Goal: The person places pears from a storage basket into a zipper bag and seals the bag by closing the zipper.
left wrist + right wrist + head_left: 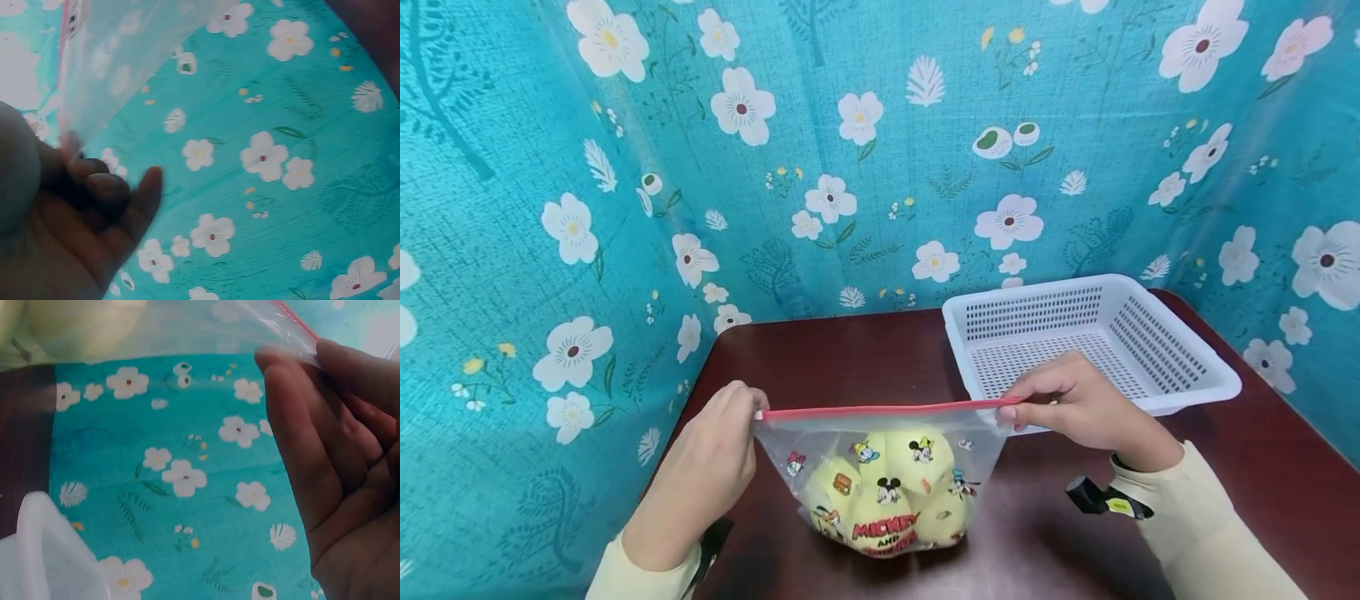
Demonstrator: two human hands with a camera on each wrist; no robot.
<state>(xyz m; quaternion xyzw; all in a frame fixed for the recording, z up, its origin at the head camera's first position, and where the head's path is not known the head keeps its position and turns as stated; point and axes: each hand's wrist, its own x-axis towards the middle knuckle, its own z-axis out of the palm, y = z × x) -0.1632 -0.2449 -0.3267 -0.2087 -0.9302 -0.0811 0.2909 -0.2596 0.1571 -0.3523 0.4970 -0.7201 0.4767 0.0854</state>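
A clear zip bag (887, 492) with a red zip strip and cartoon prints hangs stretched between both hands. Inside it sit several pale yellow round things (917, 460), partly covered by the prints. My left hand (711, 467) pinches the bag's left top corner beside a small white tab. At the opposite corner, my right hand (1078, 408) pinches the red strip between thumb and fingers. From the left wrist view, the left hand (87, 219) has curled fingers at the bag's corner. The strip runs nearly level and straight across the top in the head view.
A white plastic basket (1213, 379) with slotted walls stands at the back right of the dark brown table (820, 358), just behind the right hand. Blue-green floral cloth (880, 192) hangs around the table's back and sides. Each wrist wears a small black camera.
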